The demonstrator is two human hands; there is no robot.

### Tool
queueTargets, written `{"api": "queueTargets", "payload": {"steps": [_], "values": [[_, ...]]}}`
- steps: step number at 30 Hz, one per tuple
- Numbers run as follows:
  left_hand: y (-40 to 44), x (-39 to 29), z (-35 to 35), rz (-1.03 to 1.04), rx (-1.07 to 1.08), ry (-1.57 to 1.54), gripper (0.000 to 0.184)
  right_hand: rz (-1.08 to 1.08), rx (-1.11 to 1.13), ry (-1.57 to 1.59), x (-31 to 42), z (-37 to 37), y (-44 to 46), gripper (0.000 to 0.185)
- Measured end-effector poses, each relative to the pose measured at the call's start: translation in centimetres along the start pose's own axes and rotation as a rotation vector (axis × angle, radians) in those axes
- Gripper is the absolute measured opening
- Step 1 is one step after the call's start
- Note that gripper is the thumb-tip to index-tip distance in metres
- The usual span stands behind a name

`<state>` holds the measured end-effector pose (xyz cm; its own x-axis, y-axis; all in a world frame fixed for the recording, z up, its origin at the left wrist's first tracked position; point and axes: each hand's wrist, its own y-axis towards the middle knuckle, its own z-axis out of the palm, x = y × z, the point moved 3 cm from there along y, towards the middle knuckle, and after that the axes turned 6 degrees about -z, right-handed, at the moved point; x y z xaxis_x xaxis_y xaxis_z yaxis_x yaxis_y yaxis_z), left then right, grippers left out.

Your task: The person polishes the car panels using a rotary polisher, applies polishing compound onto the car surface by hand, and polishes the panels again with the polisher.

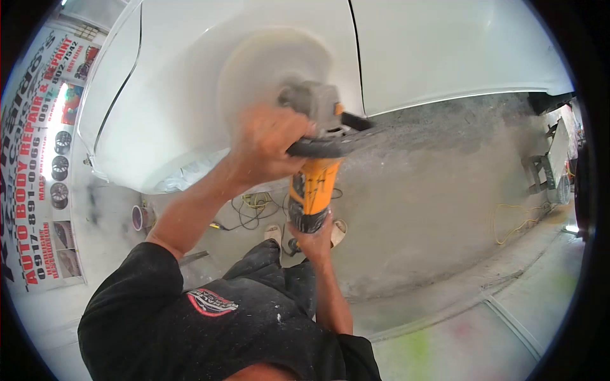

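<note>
A yellow and black power polisher (314,184) is held in both hands, its grey head up against a white car panel (171,70). Its round pale pad (273,63) is blurred, as if spinning, on the panel. My left hand (270,140) is closed around the black handle near the tool's head; its fingers are slightly blurred. Lower down, my right hand (312,235) wraps the black rear end of the body, with part of its fingers hidden behind the tool.
Cables (254,213) lie on the dusty floor (406,216) near my sandaled feet. A small bucket (141,218) stands at the left, by a wall banner (41,159). At the right are a bench (551,162) and a yellow cord (508,235). A pale panel (470,343) spans the lower right.
</note>
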<state>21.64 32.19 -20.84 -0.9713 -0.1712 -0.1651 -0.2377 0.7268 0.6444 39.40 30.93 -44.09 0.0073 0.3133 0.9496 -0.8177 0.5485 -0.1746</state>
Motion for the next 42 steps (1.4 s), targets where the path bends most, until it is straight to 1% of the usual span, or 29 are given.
{"api": "queueTargets", "payload": {"steps": [2, 4, 6, 8, 11, 15, 16, 19, 22, 25, 26, 29, 30, 33, 36, 39, 41, 42], "values": [[-2.4, -0.6, -0.2, -0.05, 0.078, 0.04, 0.031, 0.054, 0.085, 0.035, -1.7, 0.5, -1.6, 0.083], [-4.0, -1.2, 0.2, -0.085, 0.15, 0.079, 0.031, 0.102, 0.099, 0.041, -2.9, 0.6, -3.0, 0.085], [-4.1, -1.2, 1.5, -0.069, 0.191, 0.08, 0.029, 0.138, 0.11, 0.079, -4.3, 0.7, -3.4, 0.088], [-4.1, -0.9, 2.6, -0.056, 0.2, 0.058, 0.025, 0.149, 0.046, 0.071, -5.4, 0.6, -3.4, 0.088], [-2.2, -0.4, 6.5, -0.022, 0.18, 0.014, 0.021, 0.133, -0.033, 0.067, -5.3, -1.3, -0.9, 0.085], [0.0, -0.5, 10.1, -0.001, 0.168, 0.007, 0.025, 0.118, -0.096, 0.026, -4.4, -3.5, 1.7, 0.079], [0.2, -0.4, 10.3, -0.001, 0.165, 0.012, 0.027, 0.127, -0.134, 0.025, -4.4, -3.6, 1.9, 0.075], [0.3, 0.3, 10.1, 0.039, 0.255, -0.072, 0.027, 0.096, -0.12, 0.065, -5.6, -3.1, 1.7, 0.067], [-2.1, 1.1, 7.7, 0.046, 0.324, -0.069, 0.029, 0.08, -0.098, -0.005, -7.6, -1.4, -0.4, 0.071], [-5.4, 0.4, 4.1, 0.021, 0.284, -0.039, 0.026, 0.074, -0.036, -0.063, -8.3, 0.7, -3.3, 0.083], [-6.2, 0.1, 2.8, 0.009, 0.254, -0.028, 0.027, 0.135, -0.015, 0.054, -7.0, 1.3, -3.8, 0.085], [-7.7, -0.2, 0.5, -0.044, 0.248, 0.029, 0.03, 0.138, 0.077, -0.028, -6.4, 1.5, -3.5, 0.085], [-8.0, -0.3, 0.2, -0.043, 0.236, 0.039, 0.03, 0.153, 0.087, 0.0, -6.9, 1.5, -3.1, 0.089], [-8.5, -0.5, 0.4, -0.052, 0.214, 0.06, 0.033, 0.095, 0.111, -0.026, -7.1, 0.5, -1.5, 0.086], [-8.0, -1.3, 4.5, -0.051, 0.202, 0.035, 0.036, 0.135, 0.111, -0.032, -10.0, -2.2, 0.0, 0.082], [-7.2, -1.7, 10.6, -0.044, 0.167, 0.034, 0.036, 0.072, 0.07, 0.001, -13.9, -6.3, 1.6, 0.078], [-7.1, -2.0, 14.7, -0.052, 0.19, 0.05, 0.036, 0.159, 0.119, 0.012, -15.5, -9.4, 2.8, 0.086], [-7.2, -2.0, 16.8, -0.078, 0.196, 0.061, 0.031, 0.199, 0.137, 0.016, -16.1, -10.9, 3.6, 0.09]]}}
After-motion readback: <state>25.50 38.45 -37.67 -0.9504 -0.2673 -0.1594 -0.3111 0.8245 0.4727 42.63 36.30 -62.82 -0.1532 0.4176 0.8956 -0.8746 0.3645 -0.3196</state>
